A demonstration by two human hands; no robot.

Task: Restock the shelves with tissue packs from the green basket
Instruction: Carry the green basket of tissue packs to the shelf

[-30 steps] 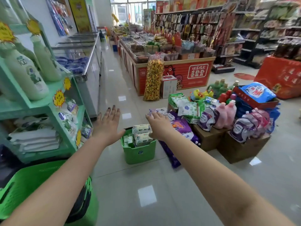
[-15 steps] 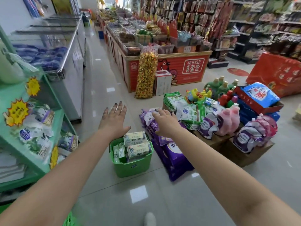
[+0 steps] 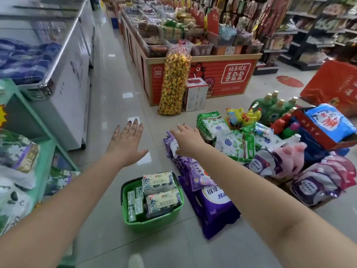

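**Both hands out, nothing picked yet**

Low in the middle of the frame sits the green basket (image 3: 152, 222) on the floor, and two tissue packs (image 3: 161, 192) lie stacked across its right side, smaller green packets upright at its left. Those packs look light and soft, film-wrapped, likely a bit slick; a grip across the short sides should squeeze in without harm. Above the basket, the left hand (image 3: 126, 141) hangs flat with fingers spread, holding nothing. The right hand (image 3: 188, 139) reaches forward, fingers extended, empty too, over the purple detergent bags (image 3: 210, 200) just right of the basket. The green shelf (image 3: 41, 136) waits at the left edge.
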